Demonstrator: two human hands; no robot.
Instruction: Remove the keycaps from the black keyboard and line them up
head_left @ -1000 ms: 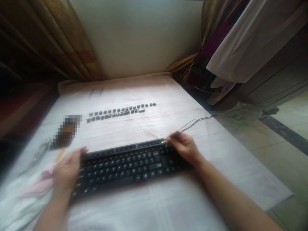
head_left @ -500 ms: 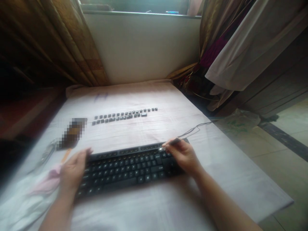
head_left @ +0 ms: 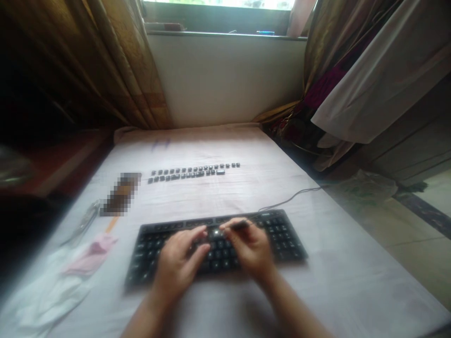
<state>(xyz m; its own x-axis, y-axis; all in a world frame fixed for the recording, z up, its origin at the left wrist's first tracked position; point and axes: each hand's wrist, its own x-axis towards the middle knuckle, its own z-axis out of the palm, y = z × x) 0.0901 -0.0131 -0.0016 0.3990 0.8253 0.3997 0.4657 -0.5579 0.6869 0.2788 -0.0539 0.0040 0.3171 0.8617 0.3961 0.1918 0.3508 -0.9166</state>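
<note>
A black computer keyboard (head_left: 282,237) lies on the white-covered table, with my two hands over its middle. My right hand (head_left: 252,251) is closed in a pinch around a small dark-handled tool (head_left: 241,225), whose tip is too blurred to make out. Just left of those fingertips a bright spot (head_left: 216,232) shines among the keys. My left hand (head_left: 181,258) hovers at the keys with thumb and forefinger apart, and I see nothing between them. Beyond the keyboard, loose black keycaps (head_left: 183,171) lie in two rows.
On the left are a pixelated brown item (head_left: 121,195), a clear packet (head_left: 86,218), an orange stick (head_left: 112,224), a pink cloth (head_left: 92,256) and a crumpled white cloth (head_left: 52,295). A cable (head_left: 292,195) runs off the table's right edge. Curtains (head_left: 120,70) hang behind.
My left hand has moved from the keyboard's left end to its middle. My right hand has shifted left with the tool, uncovering the number pad. The view has tilted slightly.
</note>
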